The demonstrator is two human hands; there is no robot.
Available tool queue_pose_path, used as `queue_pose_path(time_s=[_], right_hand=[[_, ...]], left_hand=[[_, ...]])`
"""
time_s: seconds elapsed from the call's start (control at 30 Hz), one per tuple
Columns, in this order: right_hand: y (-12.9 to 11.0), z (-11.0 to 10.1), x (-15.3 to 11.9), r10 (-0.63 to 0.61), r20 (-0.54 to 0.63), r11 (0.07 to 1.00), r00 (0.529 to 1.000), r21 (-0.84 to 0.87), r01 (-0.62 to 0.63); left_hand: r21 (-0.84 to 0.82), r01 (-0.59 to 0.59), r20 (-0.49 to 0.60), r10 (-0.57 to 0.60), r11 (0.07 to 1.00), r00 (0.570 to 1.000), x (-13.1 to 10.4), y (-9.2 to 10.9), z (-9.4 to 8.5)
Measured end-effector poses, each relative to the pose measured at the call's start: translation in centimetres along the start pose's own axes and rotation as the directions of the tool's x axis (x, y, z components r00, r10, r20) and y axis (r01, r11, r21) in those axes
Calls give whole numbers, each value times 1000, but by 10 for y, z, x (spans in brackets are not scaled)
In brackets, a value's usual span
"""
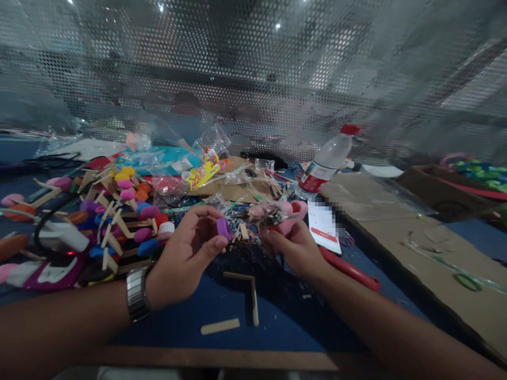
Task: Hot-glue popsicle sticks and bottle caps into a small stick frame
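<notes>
Between the thumb and fingers of my left hand (184, 258) is a small purple bottle cap (224, 228). My right hand (297, 247) is wrapped round a pink glue gun (291, 211), whose dark, grubby nozzle points left toward the cap. A small gap appears to lie between nozzle and cap. On the blue table below my hands, two wooden craft sticks (254, 301) meet in an L shape. A single loose craft stick (220, 326) lies nearer the front edge.
Many coloured caps joined to sticks (119, 227) crowd the left side. A clear bottle (327, 161) with a red cap stands at the back right, near a phone (324, 227). A red handle (350, 269) lies beside my right forearm. Cardboard (420, 237) covers the right.
</notes>
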State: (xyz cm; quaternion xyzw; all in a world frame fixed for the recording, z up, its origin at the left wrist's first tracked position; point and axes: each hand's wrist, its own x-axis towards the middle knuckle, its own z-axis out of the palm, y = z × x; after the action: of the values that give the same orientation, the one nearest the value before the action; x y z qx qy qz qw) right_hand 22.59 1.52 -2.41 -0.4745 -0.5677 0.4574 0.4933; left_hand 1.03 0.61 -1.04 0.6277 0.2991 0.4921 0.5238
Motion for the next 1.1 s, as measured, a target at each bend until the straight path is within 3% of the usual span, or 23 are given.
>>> queue_pose_path(time_s=[0.13, 0.33, 0.57, 0.8, 1.1], right_hand=[[-2, -2, 0, 14, -46, 999, 999, -34, -15], [4, -9, 5, -141, -135, 986, 981, -110, 127], [2, -10, 3, -52, -78, 996, 996, -72, 47], [-3, -8, 2, -145, -84, 987, 986, -80, 138], [1, -7, 3, -146, -96, 988, 985, -72, 140]], left_hand=[[-6, -5, 1, 5, 1000, 1000, -1, -2, 0], [10, 7, -16, -6, 1000, 1000, -2, -4, 0], [22, 8, -38, -7, 1000, 999, -1, -2, 0], [96, -30, -8, 31, 995, 999, -2, -1, 1], [99, -35, -7, 36, 994, 999, 0, 1, 0]])
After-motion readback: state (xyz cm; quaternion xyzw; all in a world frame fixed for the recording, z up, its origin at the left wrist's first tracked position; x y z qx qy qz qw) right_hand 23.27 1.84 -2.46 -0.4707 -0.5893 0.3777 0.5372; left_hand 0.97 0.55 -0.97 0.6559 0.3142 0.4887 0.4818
